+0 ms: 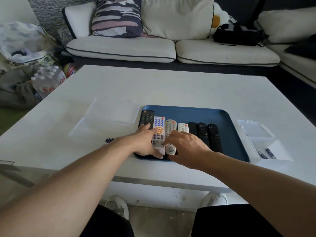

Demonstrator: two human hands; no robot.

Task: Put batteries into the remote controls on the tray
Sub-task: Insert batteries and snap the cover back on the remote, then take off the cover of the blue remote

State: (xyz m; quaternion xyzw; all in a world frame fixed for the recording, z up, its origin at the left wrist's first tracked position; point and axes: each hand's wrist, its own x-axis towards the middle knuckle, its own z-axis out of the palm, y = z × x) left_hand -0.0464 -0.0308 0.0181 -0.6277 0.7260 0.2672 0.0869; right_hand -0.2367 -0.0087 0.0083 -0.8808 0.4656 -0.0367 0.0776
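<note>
Head view looks down on a white table [171,86] bearing a blue tray [227,134] with seven remote controls in a row. Both hands reach in with loose, uncurled fingers: the left hand [145,142] lies over the white remote [159,127], gripping nothing, and the right hand [186,147] covers the grey remote [171,127]. Batteries [271,153] wait in a clear case [282,151] just right. Best to lift one remote cleanly without nudging its neighbours.

A blue tray [227,132] sits on a white table [153,88] with a row of remotes on it. The left hand [145,142] lies on the black remote [146,118] and white remote [159,132]. The right hand [186,147] rests on the grey remote [170,127].
</note>
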